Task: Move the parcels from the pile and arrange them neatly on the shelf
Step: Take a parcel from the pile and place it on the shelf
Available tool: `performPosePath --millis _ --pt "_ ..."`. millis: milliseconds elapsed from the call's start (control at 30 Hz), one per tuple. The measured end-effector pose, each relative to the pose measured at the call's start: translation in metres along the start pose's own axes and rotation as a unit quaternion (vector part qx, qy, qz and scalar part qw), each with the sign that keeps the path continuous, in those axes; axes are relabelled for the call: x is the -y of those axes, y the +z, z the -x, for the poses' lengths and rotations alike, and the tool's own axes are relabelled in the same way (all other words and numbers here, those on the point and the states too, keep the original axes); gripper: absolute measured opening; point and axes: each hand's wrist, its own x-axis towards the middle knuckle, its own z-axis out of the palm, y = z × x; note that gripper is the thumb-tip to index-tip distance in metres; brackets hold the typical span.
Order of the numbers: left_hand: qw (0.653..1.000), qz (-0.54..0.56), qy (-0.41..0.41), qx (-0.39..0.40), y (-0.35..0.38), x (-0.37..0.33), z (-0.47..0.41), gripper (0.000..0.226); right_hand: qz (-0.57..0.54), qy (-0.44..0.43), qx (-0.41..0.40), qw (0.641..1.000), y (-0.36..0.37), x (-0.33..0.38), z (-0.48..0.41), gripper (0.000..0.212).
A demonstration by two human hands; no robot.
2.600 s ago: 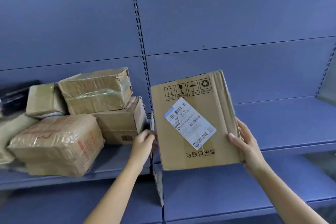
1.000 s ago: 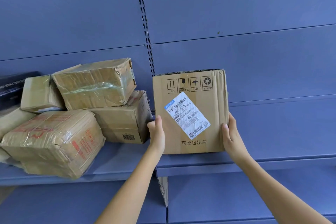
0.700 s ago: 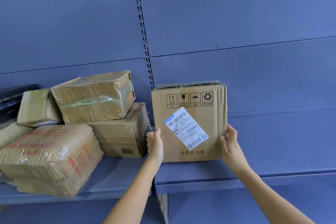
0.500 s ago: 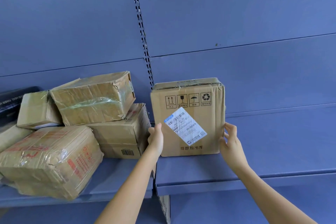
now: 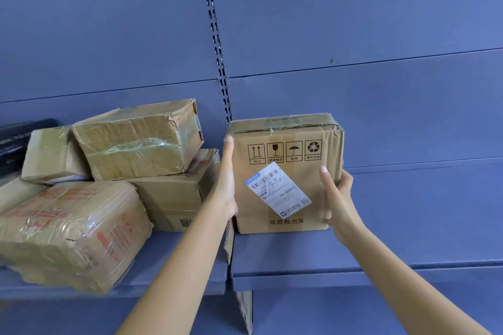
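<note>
A square cardboard parcel (image 5: 288,179) with a white shipping label stands upright on the blue shelf (image 5: 381,242), at the left end of the right bay, close to the back panel. My left hand (image 5: 227,185) lies flat against its left side with the fingers straight up. My right hand (image 5: 337,198) grips the right edge, with the thumb on the front face and the fingers round the side.
On the left bay sit several taped parcels: a crumpled one on top (image 5: 136,141), a red-printed one at the front (image 5: 68,231), a box under the stack (image 5: 174,198) and a small one (image 5: 51,155). A black item (image 5: 16,139) lies far left. Right of the parcel, the shelf is bare.
The parcel came down from mid-air onto the shelf and slid back toward the panel. My hands rose along its sides; the left now lies flat and the right wraps the edge.
</note>
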Motion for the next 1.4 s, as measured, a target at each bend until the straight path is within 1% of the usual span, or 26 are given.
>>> performPosePath --millis 33,67,133,167,267,367,467,533,633,833,900,1000,1100,1233,1400 --pt "1.000 0.005 -0.016 0.014 0.000 -0.005 0.001 0.140 -0.005 0.008 -0.013 1.000 0.001 0.000 -0.005 0.081" --pt "0.999 0.001 -0.023 0.025 0.000 -0.010 0.001 0.146 -0.013 0.013 -0.021 1.000 0.001 0.000 -0.009 0.078" --pt "0.999 -0.009 -0.027 0.039 -0.001 -0.017 0.003 0.152 -0.018 0.018 -0.029 0.999 0.003 0.000 -0.018 0.065" --pt "0.999 -0.012 -0.029 0.041 -0.001 -0.020 0.002 0.150 -0.019 0.019 -0.034 0.999 0.005 0.000 -0.024 0.063" --pt "0.998 -0.026 -0.043 0.031 0.001 -0.031 -0.007 0.136 -0.018 0.026 -0.048 0.998 0.012 0.003 -0.038 0.068" --pt "0.998 -0.038 -0.038 0.014 0.004 -0.040 -0.017 0.117 -0.017 0.029 -0.052 0.998 0.016 0.006 -0.053 0.059" --pt "0.999 -0.024 -0.025 -0.036 0.007 -0.045 -0.031 0.126 -0.011 0.031 -0.060 0.998 0.021 0.006 -0.064 0.050" --pt "0.998 -0.014 -0.020 -0.059 0.009 -0.046 -0.047 0.127 -0.013 0.026 -0.068 0.997 0.024 0.004 -0.070 0.052" --pt "0.997 -0.016 -0.014 -0.068 0.008 -0.047 -0.077 0.126 -0.012 0.034 -0.074 0.997 0.029 0.004 -0.083 0.057" --pt "0.997 -0.002 -0.008 -0.080 0.019 -0.058 -0.089 0.122 0.042 0.047 -0.070 0.996 0.033 0.005 -0.110 0.059" --pt "0.997 0.015 -0.011 -0.078 0.021 -0.060 -0.095 0.116 0.047 0.047 -0.075 0.995 0.034 0.004 -0.119 0.060" --pt "0.996 0.030 -0.010 -0.087 0.022 -0.061 -0.104 0.100 0.050 0.042 -0.075 0.995 0.037 0.002 -0.129 0.059" --pt "0.995 0.035 -0.012 -0.094 0.021 -0.059 -0.112 0.096 0.046 0.030 -0.084 0.995 0.038 -0.001 -0.133 0.057" --pt "0.993 0.044 -0.015 -0.105 0.021 -0.057 -0.118 0.096 0.037 0.029 -0.072 0.996 0.035 -0.005 -0.137 0.058" --pt "0.993 0.046 -0.017 -0.109 0.022 -0.057 -0.113 0.098 0.022 0.025 -0.078 0.996 0.036 -0.002 -0.135 0.058"
